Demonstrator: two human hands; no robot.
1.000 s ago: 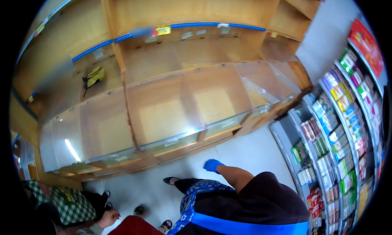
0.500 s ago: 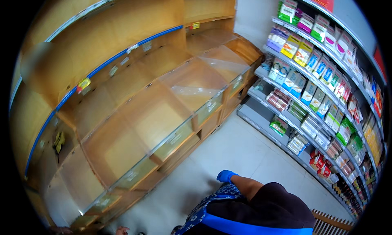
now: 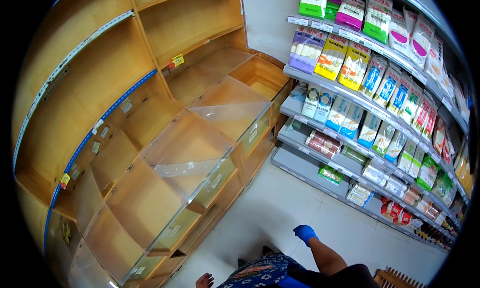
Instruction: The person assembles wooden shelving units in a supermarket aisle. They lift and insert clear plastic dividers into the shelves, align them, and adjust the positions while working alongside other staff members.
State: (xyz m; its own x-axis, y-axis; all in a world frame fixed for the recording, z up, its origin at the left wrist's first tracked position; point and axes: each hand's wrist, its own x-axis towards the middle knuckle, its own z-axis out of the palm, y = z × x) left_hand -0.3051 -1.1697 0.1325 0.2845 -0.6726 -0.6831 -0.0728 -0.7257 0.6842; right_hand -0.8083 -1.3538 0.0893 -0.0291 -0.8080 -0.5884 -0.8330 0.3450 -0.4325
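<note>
Hanging at five o'clock in the view, apart from every shelf: a blue-gloved right hand (image 3: 306, 234), fingers bent; cannot tell how far closed. Nearest shelving to it, from about twelve round to three: the lowest shelf (image 3: 302, 170) of a grey rack (image 3: 320, 83), with a green packet (image 3: 330, 175) at one o'clock from the glove. Just past six, cut by the lower edge, a bare hand (image 3: 204, 280); cannot tell whose, or its grip. Between them, a blue patterned apron (image 3: 272, 272). In the way at half past four, on the pale floor (image 3: 345, 228), a slatted wooden piece (image 3: 392, 278). Farther out, toward two and three, bagged goods (image 3: 356, 65) in rows; at four, red packs (image 3: 395, 211). Blocking the eight o'clock side, a wooden counter (image 3: 245, 161) under clear panels (image 3: 187, 138), with a yellowish bag (image 3: 66, 233) behind. Toward ten, tall wooden shelving (image 3: 80, 83) with a blue strip (image 3: 115, 105).
</note>
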